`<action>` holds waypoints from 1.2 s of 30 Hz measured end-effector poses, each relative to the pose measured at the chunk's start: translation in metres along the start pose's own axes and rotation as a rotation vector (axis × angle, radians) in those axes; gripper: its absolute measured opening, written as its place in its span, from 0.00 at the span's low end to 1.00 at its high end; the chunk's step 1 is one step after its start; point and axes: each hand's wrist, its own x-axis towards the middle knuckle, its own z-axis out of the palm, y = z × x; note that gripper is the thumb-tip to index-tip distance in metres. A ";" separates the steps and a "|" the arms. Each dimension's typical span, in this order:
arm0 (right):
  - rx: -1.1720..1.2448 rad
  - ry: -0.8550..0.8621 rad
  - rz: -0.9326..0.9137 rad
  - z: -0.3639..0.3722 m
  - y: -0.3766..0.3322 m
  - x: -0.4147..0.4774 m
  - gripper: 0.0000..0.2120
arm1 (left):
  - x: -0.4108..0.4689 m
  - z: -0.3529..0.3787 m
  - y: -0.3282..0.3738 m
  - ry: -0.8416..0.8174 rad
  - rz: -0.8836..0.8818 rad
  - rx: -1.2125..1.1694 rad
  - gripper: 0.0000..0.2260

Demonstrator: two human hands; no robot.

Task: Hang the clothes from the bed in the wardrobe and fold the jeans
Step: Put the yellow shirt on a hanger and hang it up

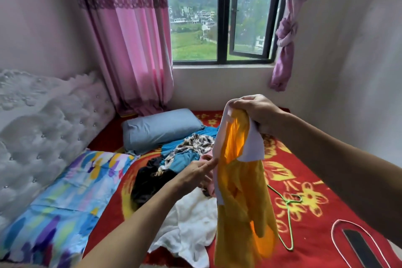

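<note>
A yellow garment (241,209) with a white top part hangs in the air over the bed. My right hand (257,113) grips its bunched top. My left hand (199,173) pinches the white edge lower down on the garment's left side. Behind it on the red bedspread (304,165) lies a heap of clothes: a blue piece (180,158), a leopard-print piece (195,142), a black piece (150,183) and a white piece (193,222). A green wire hanger (288,204) lies on the bedspread to the right of the yellow garment.
A blue-grey pillow (161,129) and a colourful pillow (58,204) lie by the white tufted headboard (43,128). Pink curtains (130,50) frame the window (224,17). A pink hanger (356,243) with a dark strip inside it lies at the bottom right.
</note>
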 end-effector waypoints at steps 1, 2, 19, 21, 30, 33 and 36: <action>0.039 -0.021 0.011 0.001 -0.002 -0.001 0.07 | 0.000 -0.001 0.003 -0.002 0.020 -0.014 0.19; 0.064 -0.053 0.015 0.001 -0.004 -0.003 0.07 | 0.002 -0.001 0.003 0.018 0.035 -0.007 0.19; -0.594 -0.595 0.041 -0.066 0.019 -0.034 0.11 | -0.064 -0.130 0.041 0.224 0.233 0.292 0.09; -0.375 -0.586 0.059 -0.067 0.015 -0.033 0.09 | -0.067 -0.130 0.047 0.253 0.212 0.102 0.10; 0.000 -0.630 0.246 -0.082 0.067 0.028 0.43 | -0.013 -0.138 0.026 -0.140 -0.181 -0.033 0.19; -0.078 -0.661 0.362 -0.083 0.123 0.070 0.36 | 0.032 -0.131 -0.013 -0.179 -0.337 -0.050 0.17; -0.259 -0.536 0.452 -0.075 0.195 0.116 0.21 | 0.093 -0.110 -0.069 -0.087 -0.393 0.102 0.13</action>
